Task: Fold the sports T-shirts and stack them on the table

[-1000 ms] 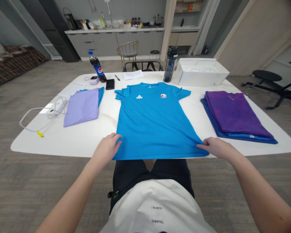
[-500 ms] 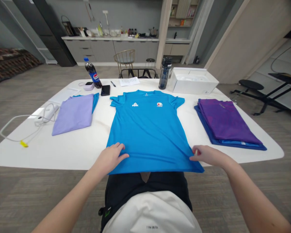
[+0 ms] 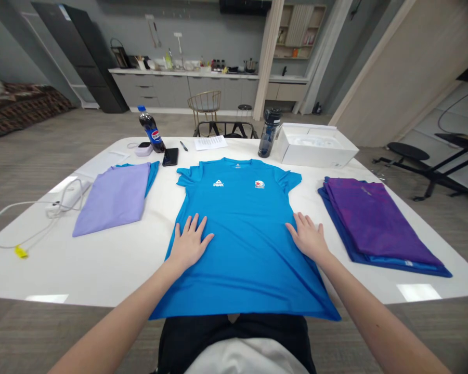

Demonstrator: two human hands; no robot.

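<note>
Blue T-shirt (image 3: 237, 208): where is it, and how does it lie?

Flat on the white table (image 3: 101, 265), front up, between the lilac garment (image 3: 115, 197) on the left and the purple garment (image 3: 378, 218) on the right. Long axis runs away from the person. Collar at the far end, hem nearest the body and slightly past the near table edge.

And relative to the hands?

Both hands are on it, one per side, partway between collar and hem. Neither is clearly nearer. Left hand (image 3: 190, 245) sits further in over the fabric; right hand (image 3: 309, 239) is at the side edge, partly off it.

Pose?

Palms down, forearms angling inward from the body. Left fingers point mostly away, thumb toward the shirt's middle. Right fingers point away and slightly inward, thumb also toward the middle.

Any grip?

None seen. Left fingers spread wide, right ones spread less. Pressure on the cloth: can't tell.
</note>
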